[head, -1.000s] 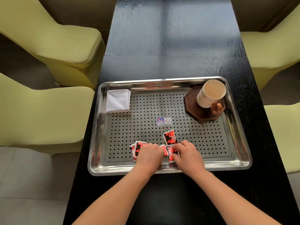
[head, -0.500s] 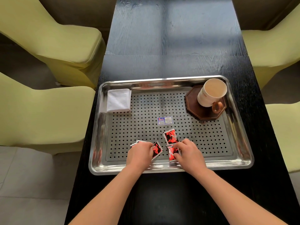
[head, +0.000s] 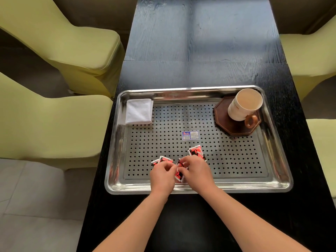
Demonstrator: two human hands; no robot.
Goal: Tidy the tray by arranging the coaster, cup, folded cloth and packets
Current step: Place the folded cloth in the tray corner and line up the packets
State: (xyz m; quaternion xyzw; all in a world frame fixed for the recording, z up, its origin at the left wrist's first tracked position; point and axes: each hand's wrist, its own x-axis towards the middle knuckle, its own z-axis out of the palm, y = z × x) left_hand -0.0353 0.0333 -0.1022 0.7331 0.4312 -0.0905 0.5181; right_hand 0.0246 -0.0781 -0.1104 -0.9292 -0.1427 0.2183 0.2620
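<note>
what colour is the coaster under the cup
Dark brown coaster, seen best in the head view.

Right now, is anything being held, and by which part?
A red packet: the left grip pinches its left edge, the right grip its right edge.

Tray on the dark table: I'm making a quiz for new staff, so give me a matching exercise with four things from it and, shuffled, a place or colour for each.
Things
1. folded cloth
2. cup
3. coaster
4. red packet

Descriptions
A. dark brown, eight-sided, in the far right corner of the tray
B. pinched between the left hand and the right hand
C. white, in the far left corner
D. cream with a brown handle, standing on item 3

Pairs: 1-C; 2-D; 3-A; 4-B
</note>
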